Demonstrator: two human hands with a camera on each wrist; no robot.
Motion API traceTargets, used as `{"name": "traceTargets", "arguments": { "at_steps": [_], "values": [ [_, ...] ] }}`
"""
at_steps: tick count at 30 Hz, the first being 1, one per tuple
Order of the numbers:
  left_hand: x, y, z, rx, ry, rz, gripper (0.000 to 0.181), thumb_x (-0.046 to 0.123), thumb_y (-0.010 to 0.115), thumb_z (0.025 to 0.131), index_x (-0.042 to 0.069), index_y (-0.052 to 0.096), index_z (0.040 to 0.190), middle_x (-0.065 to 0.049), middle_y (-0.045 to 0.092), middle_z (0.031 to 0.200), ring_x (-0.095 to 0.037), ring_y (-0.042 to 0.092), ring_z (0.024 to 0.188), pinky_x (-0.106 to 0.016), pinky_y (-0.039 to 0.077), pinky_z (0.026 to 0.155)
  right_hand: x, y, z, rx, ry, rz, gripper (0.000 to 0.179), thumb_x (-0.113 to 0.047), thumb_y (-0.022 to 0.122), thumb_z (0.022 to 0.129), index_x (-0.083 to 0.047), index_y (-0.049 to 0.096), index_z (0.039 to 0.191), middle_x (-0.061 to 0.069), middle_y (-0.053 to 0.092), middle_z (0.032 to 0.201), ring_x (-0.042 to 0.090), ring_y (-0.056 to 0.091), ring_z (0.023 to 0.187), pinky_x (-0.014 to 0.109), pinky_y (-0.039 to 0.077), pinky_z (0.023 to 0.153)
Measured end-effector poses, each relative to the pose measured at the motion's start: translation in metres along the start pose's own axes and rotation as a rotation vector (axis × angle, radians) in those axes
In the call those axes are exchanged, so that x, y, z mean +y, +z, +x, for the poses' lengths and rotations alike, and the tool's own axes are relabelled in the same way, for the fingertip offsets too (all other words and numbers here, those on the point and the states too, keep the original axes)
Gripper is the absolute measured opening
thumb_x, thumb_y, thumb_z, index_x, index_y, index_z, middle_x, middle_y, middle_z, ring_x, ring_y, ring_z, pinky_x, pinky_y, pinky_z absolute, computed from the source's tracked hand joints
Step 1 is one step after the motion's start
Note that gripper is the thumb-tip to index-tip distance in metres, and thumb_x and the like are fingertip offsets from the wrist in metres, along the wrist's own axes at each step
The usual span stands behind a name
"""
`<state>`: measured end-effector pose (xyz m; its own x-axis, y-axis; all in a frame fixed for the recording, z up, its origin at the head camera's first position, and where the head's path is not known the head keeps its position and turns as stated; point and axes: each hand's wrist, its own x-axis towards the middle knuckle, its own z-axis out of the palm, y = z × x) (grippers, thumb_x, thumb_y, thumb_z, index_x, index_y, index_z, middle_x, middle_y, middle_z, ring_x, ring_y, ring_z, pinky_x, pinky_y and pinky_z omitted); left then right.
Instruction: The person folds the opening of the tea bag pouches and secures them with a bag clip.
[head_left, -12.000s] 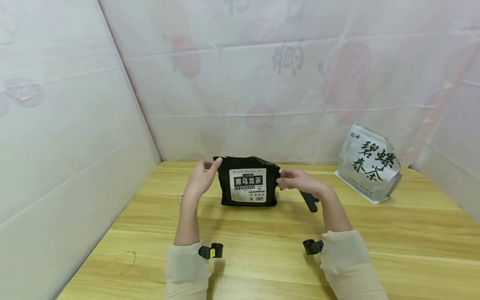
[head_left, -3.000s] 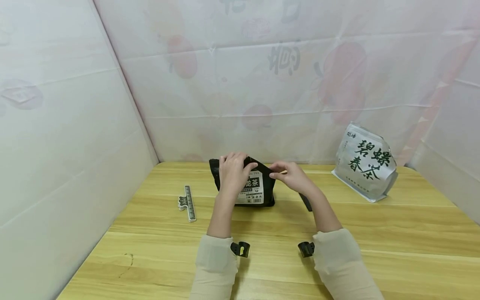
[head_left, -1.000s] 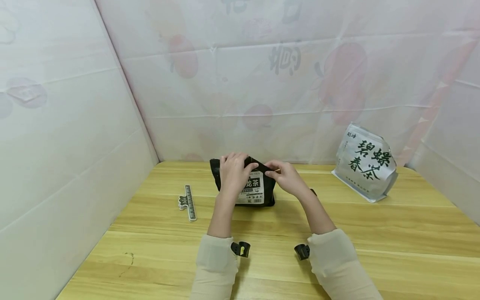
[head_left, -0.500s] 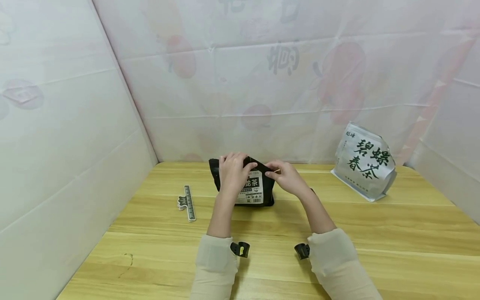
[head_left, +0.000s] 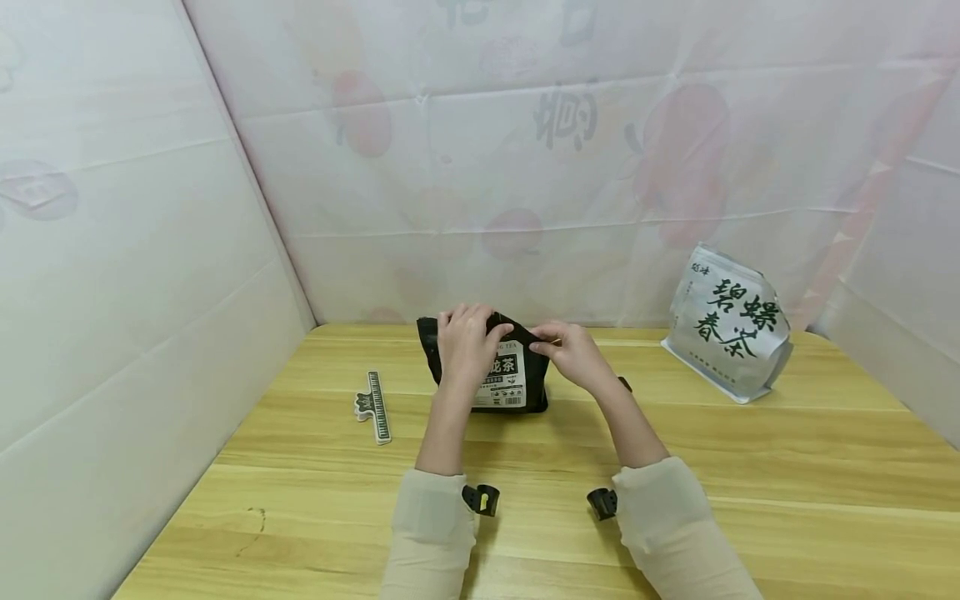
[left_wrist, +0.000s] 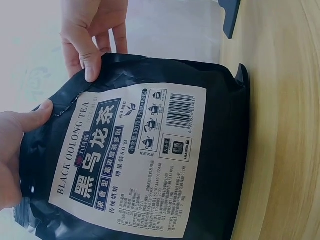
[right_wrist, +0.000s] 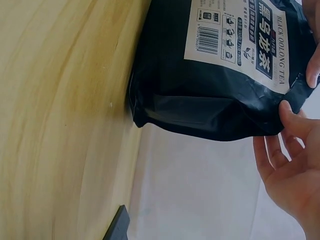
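A black bag of oolong tea [head_left: 536, 379] with a white label stands upright on the wooden table. My left hand [head_left: 465, 346] grips its top edge near the middle, thumb in front and fingers over the back. At the right top corner, my right hand [head_left: 570, 350] pinches the bag between thumb and fingers. In the left wrist view, the label of the tea bag [left_wrist: 135, 150] faces the camera, and its top slants down toward the right hand. The right wrist view shows the right thumb [right_wrist: 287, 112] pressing the folded corner.
Left of the bag lies a clip with a piano-key pattern [head_left: 378, 408]. A silvery tea bag [head_left: 727, 333] leans at the back right. A black object [head_left: 625, 383] is mostly hidden behind the right forearm. White printed cloth [head_left: 450, 167] hangs behind the table.
Since the earliest frame, my left hand has moved right along the bag's top, uncovering the clip. My right hand has shifted slightly left, and the right top corner now slopes down.
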<state>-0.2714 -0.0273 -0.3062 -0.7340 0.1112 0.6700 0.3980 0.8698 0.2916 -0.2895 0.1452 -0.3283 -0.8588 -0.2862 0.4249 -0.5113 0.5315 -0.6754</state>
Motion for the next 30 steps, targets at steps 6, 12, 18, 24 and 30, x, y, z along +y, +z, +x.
{"name": "traceTargets", "arguments": {
  "at_steps": [6, 12, 18, 24, 30],
  "values": [
    [-0.0018, -0.001, 0.0003, -0.025, 0.002, -0.011, 0.028, 0.037, 0.066, 0.082, 0.011, 0.067, 0.092, 0.0, 0.066, 0.094, -0.019, 0.054, 0.093, -0.036, 0.033, 0.086, -0.0029, -0.0041, -0.0012, -0.068, 0.037, 0.038, 0.023, -0.007, 0.06, 0.089, -0.001, 0.063, 0.111, 0.013, 0.061, 0.106, 0.028, 0.057, 0.093, 0.043, 0.047, 0.079],
    [-0.0025, -0.0016, -0.0006, -0.023, 0.015, -0.025, 0.026, 0.036, 0.066, 0.082, 0.011, 0.067, 0.089, 0.0, 0.065, 0.089, -0.019, 0.054, 0.09, -0.036, 0.033, 0.085, -0.0075, -0.0035, -0.0015, -0.04, 0.008, 0.11, 0.022, -0.003, 0.058, 0.09, -0.002, 0.062, 0.112, 0.012, 0.06, 0.105, 0.025, 0.056, 0.095, 0.042, 0.047, 0.081],
    [-0.0021, -0.0031, -0.0005, -0.048, 0.011, -0.028, 0.028, 0.037, 0.067, 0.082, 0.011, 0.067, 0.093, 0.001, 0.065, 0.092, -0.018, 0.054, 0.091, -0.035, 0.033, 0.085, -0.0076, 0.0001, -0.0006, 0.017, -0.004, 0.112, 0.016, 0.0, 0.059, 0.088, 0.001, 0.064, 0.103, 0.013, 0.063, 0.098, 0.026, 0.059, 0.091, 0.042, 0.048, 0.079],
    [-0.0006, -0.0044, 0.0002, -0.077, 0.014, -0.026, 0.027, 0.036, 0.067, 0.082, 0.012, 0.067, 0.094, 0.001, 0.065, 0.092, -0.018, 0.054, 0.093, -0.035, 0.033, 0.085, -0.0065, 0.0025, 0.0, 0.064, 0.009, 0.091, 0.012, 0.002, 0.06, 0.087, 0.0, 0.066, 0.097, 0.011, 0.065, 0.092, 0.025, 0.06, 0.086, 0.041, 0.048, 0.076],
    [-0.0003, -0.0049, 0.0004, -0.08, 0.012, -0.018, 0.027, 0.037, 0.067, 0.082, 0.012, 0.067, 0.092, 0.001, 0.065, 0.09, -0.018, 0.054, 0.093, -0.035, 0.033, 0.085, -0.0058, 0.0028, 0.0004, 0.071, 0.009, 0.086, 0.013, 0.001, 0.061, 0.086, 0.0, 0.066, 0.099, 0.011, 0.066, 0.092, 0.025, 0.061, 0.084, 0.041, 0.049, 0.075]
  ]
}}
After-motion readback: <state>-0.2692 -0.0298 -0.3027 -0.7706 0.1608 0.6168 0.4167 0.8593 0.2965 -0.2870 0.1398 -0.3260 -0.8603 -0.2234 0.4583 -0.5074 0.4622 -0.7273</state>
